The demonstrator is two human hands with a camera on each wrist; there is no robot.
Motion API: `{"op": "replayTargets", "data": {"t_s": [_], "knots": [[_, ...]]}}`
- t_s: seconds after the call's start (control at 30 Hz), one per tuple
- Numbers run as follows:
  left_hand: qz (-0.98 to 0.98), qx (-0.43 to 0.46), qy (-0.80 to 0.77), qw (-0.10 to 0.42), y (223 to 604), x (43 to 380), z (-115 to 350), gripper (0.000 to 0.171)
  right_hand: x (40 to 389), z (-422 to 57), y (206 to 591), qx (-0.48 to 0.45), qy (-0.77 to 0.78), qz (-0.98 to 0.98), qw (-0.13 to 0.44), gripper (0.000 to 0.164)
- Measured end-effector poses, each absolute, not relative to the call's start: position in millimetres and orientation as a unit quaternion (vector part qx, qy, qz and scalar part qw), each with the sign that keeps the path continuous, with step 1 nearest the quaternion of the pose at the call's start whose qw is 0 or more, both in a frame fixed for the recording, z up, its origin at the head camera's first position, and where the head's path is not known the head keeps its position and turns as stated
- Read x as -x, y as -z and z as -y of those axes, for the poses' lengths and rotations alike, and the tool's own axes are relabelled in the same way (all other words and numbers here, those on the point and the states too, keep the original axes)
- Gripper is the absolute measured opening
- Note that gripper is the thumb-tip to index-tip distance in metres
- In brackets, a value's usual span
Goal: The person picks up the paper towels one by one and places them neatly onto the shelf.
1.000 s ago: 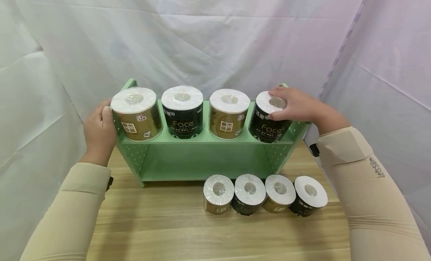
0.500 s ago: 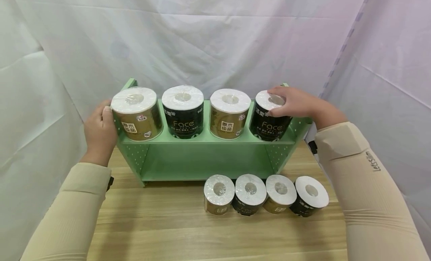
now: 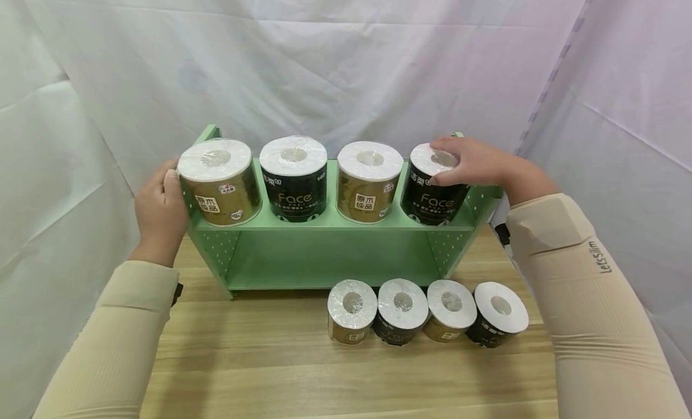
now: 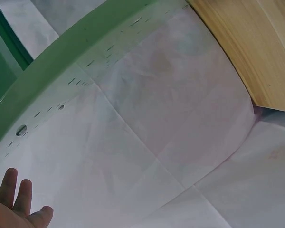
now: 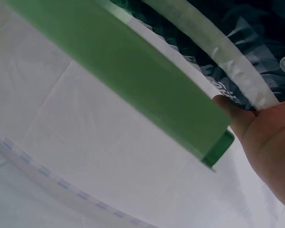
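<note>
In the head view, my right hand (image 3: 478, 165) grips the top of a black-wrapped toilet roll (image 3: 437, 197) at the right end of a green shelf's (image 3: 346, 228) upper board. The thumb lies on its front rim, the fingertips on its top at the back. At the other end, my left hand (image 3: 162, 212) rests by the left side panel, beside a gold-wrapped roll (image 3: 227, 200); its contact there is partly hidden. Its fingers (image 4: 9, 187) look extended in the left wrist view. Another black roll (image 3: 294, 197) and gold roll (image 3: 366, 197) stand upright between.
Below, on the wooden table (image 3: 346, 389), several smaller-looking rolls stand in a row, starting with a gold one (image 3: 346, 334) and finishing with a black one (image 3: 486, 335). The lower shelf level (image 3: 330, 260) holds nothing visible. White cloth (image 3: 346, 65) hangs behind and at both sides.
The right hand has turned the black roll slightly, so its printed front faces forward more squarely, and the right forearm has shifted a little. The left hand has stayed put.
</note>
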State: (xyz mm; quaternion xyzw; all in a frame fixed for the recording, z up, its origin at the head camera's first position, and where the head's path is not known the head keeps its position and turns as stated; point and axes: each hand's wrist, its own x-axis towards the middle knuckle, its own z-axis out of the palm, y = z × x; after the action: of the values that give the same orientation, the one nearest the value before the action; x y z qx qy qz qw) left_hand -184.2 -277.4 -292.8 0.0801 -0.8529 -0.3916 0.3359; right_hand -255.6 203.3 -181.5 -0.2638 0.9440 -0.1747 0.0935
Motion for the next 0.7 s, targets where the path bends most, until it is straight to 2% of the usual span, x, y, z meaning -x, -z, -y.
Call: {"op": "replayTargets", "data": {"t_s": [0.4, 0.7], "knots": [[0.856, -0.085, 0.39, 0.329, 293.4, 185.4, 279.7, 0.049, 255.4, -204.2, 182.7, 0.277, 0.199, -0.937, 0.079, 0.081], [0.858, -0.086, 0.388, 0.327, 293.4, 185.0, 279.8, 0.05, 251.9, -207.0, 180.6, 0.26, 0.185, -0.944, 0.078, 0.092]]}}
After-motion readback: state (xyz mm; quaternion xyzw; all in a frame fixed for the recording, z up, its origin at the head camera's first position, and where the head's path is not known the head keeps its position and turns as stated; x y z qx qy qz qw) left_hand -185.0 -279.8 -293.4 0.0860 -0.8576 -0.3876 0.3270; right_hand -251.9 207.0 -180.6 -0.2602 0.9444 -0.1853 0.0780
